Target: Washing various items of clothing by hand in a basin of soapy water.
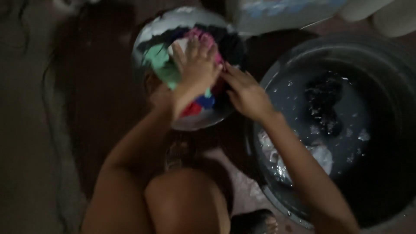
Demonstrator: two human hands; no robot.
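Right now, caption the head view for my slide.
Both hands press clothes in a basin beside a water tub.

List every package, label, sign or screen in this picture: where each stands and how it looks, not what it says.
Package: at the top edge, behind the metal basin of coloured clothes that both hands press; boxy, white with blurred blue patches, cut off by the frame.
No signs or screens show.

Two hands; two basins; perhaps six cloths.
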